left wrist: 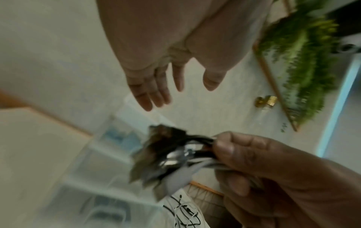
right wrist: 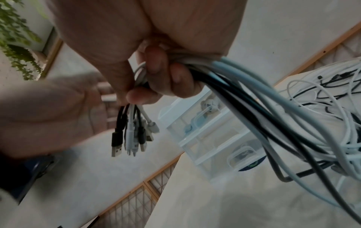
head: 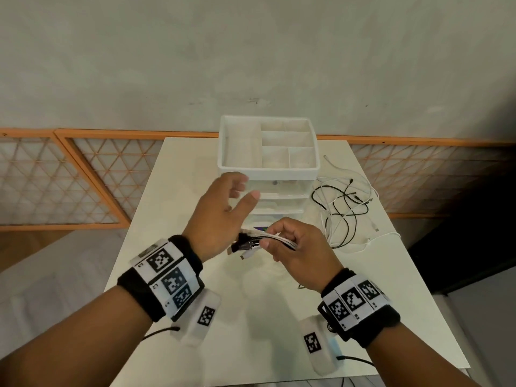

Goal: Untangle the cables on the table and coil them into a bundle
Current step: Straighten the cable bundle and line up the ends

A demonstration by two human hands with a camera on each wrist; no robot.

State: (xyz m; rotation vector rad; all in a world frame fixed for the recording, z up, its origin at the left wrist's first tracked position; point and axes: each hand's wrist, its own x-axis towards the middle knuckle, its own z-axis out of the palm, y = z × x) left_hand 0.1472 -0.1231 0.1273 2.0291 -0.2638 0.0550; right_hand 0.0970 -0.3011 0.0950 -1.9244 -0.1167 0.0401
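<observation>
My right hand (head: 290,241) grips a bunch of black and white cables (head: 279,238) just behind their plug ends (head: 243,247), above the middle of the white table (head: 251,317). In the right wrist view the fingers (right wrist: 156,74) curl round the cables (right wrist: 244,92) and several USB plugs (right wrist: 131,138) hang below them. The cables' loose lengths lie in a tangle (head: 346,210) on the table to the right. My left hand (head: 226,208) hovers open just left of the plugs, holding nothing; its fingers (left wrist: 152,92) are spread.
A white drawer organiser (head: 268,152) with an open compartment tray on top stands at the table's back middle, just beyond both hands. Orange lattice panels (head: 83,177) line the wall behind. The table edges fall away left and right.
</observation>
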